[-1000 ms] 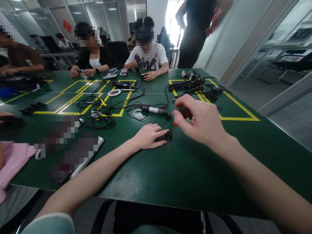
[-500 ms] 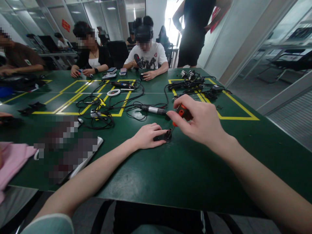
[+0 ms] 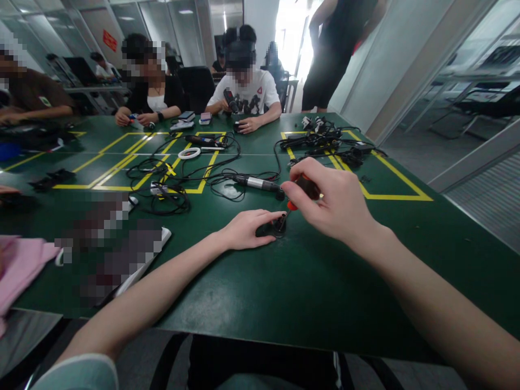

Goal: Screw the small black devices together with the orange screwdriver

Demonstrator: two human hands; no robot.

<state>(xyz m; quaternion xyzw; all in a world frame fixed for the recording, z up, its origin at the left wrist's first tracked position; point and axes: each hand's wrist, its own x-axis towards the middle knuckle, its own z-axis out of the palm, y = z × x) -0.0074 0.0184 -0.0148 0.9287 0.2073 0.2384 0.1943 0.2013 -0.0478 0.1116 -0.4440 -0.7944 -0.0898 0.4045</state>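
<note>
Where the near part of the green tabletop [image 3: 235, 292] lies before the wearer, the left hand [image 3: 248, 229] braces a small black fitting [image 3: 279, 227] against it, forefinger and thumb narrowed about the part. The right hand [image 3: 341, 200] is closed around a red-and-black screwdriver [image 3: 292, 205], its shaft slanting down to the fitting; whether the tip is seated cannot be told. The step in hand is judged to be screw work, direction undetermined; the next move calls for a steady fitting and a shaft kept in line. To the left lie a pink cloth [image 3: 24, 257] and two flat white-edged devices, screens obscured. Just beyond the hands rests a cylindrical tool with a silver band [image 3: 257, 183]; farther off, yellow tape [image 3: 406, 198] outlines areas holding tangled black cables [image 3: 325, 140]. Across the table, a seated person in a white shirt [image 3: 262, 86] holds a dark handheld tool [image 3: 230, 101]. Glass partitions [image 3: 190, 35] stand behind.
</note>
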